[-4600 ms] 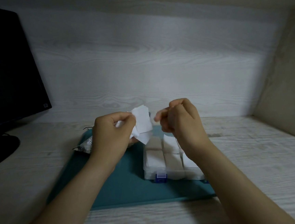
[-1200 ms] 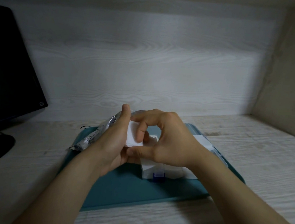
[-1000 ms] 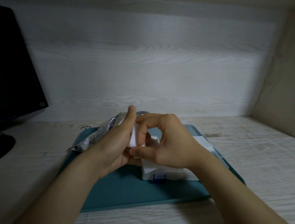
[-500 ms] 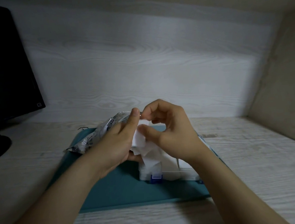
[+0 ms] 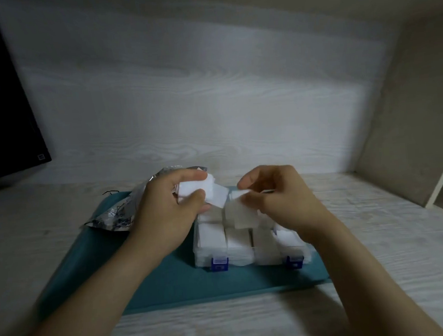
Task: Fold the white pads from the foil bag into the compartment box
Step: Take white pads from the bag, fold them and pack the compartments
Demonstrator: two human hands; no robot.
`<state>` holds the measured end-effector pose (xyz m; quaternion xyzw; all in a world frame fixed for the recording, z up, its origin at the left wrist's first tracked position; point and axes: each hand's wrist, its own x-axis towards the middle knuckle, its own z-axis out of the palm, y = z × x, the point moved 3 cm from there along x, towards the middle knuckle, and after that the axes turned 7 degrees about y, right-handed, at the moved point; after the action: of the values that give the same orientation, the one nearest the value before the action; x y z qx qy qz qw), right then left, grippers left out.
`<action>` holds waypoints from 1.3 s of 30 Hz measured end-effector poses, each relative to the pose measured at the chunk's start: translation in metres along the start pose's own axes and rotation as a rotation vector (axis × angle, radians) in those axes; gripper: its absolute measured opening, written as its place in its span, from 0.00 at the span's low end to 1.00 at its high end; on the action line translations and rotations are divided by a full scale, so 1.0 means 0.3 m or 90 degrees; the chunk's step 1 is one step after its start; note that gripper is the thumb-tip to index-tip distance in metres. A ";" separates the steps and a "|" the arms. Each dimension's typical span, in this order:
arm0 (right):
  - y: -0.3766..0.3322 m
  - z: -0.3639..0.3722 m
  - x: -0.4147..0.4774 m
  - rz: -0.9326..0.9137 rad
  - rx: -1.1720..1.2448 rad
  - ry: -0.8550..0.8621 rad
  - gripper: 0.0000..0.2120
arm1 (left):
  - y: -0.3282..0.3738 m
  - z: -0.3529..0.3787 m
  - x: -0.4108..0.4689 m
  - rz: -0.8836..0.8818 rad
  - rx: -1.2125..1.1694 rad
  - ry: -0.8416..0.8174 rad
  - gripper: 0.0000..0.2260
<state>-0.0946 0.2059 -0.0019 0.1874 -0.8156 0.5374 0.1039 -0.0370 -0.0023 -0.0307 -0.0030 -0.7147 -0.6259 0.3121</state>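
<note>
Over desk: left hand (image 5: 165, 215) curls round white pads (image 5: 199, 192), count unclear, thumb clamped on top. Right hand (image 5: 279, 203) pinches top edge of single pad (image 5: 239, 216), which hangs above clear compartment box (image 5: 249, 256) on teal mat (image 5: 158, 286). Near cells already show white. Foil bag (image 5: 122, 214) lies behind left hand. Pads look light, thin, limp: best pinched at corners, creased gently.

foil bag (image 5: 117, 217): glossy, crinkled | box (image 5: 249, 248): clear plastic | mat (image 5: 171, 284): matt teal | table (image 5: 381, 234): pale woodgrain
</note>
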 end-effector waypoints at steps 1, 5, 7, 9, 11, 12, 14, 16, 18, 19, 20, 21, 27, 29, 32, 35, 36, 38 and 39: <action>0.003 -0.001 -0.005 -0.007 -0.027 -0.010 0.08 | -0.007 0.000 0.002 0.012 0.003 0.006 0.14; 0.017 -0.048 -0.019 -0.010 -0.066 0.011 0.06 | -0.021 0.010 -0.010 0.125 0.122 0.010 0.16; 0.029 -0.076 -0.024 0.006 -0.071 0.009 0.06 | -0.022 0.031 -0.034 0.176 0.167 -0.003 0.18; 0.034 -0.093 -0.029 0.016 -0.084 -0.003 0.06 | -0.022 0.051 -0.057 0.202 0.174 -0.029 0.19; 0.038 -0.095 -0.032 0.017 -0.109 -0.019 0.06 | -0.022 0.067 -0.075 0.232 0.192 -0.059 0.19; 0.040 -0.098 -0.034 0.018 -0.119 -0.027 0.06 | -0.023 0.074 -0.082 0.235 0.195 -0.075 0.20; 0.044 -0.099 -0.038 0.015 -0.134 -0.043 0.06 | -0.026 0.082 -0.088 0.225 0.199 -0.096 0.20; 0.050 -0.097 -0.039 0.012 -0.154 -0.057 0.06 | -0.031 0.089 -0.093 0.219 0.204 -0.110 0.20; 0.055 -0.090 -0.038 0.001 -0.184 -0.071 0.06 | -0.035 0.091 -0.098 0.208 0.203 -0.125 0.20; 0.056 -0.087 -0.038 -0.010 -0.203 -0.073 0.07 | -0.035 0.091 -0.099 0.203 0.198 -0.130 0.20; 0.057 -0.085 -0.038 -0.023 -0.224 -0.072 0.07 | -0.035 0.091 -0.100 0.200 0.195 -0.131 0.20; 0.055 -0.084 -0.038 -0.037 -0.245 -0.068 0.08 | -0.034 0.090 -0.101 0.198 0.195 -0.132 0.20; 0.050 -0.060 -0.046 -0.134 -0.427 -0.040 0.10 | -0.039 0.092 -0.095 0.222 0.215 -0.128 0.20; 0.047 -0.054 -0.047 -0.142 -0.459 -0.039 0.08 | -0.041 0.092 -0.095 0.223 0.215 -0.124 0.19; 0.045 -0.046 -0.042 -0.156 -0.433 -0.035 0.04 | -0.036 0.089 -0.093 0.213 0.205 -0.103 0.16; 0.050 -0.027 -0.038 -0.168 -0.312 0.024 0.11 | -0.024 0.082 -0.085 0.185 0.169 -0.071 0.14; 0.051 -0.018 -0.040 -0.166 -0.279 0.032 0.15 | -0.019 0.082 -0.083 0.164 0.143 -0.067 0.14; 0.046 -0.002 -0.043 -0.168 -0.227 0.033 0.19 | -0.015 0.080 -0.073 0.118 0.081 -0.070 0.15; 0.042 0.001 -0.044 -0.168 -0.203 0.033 0.19 | -0.017 0.079 -0.068 0.095 0.051 -0.075 0.15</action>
<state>-0.0879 0.2126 -0.0174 0.2597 -0.8558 0.3879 0.2229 -0.0331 0.0258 -0.0450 -0.0803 -0.7538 -0.5709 0.3152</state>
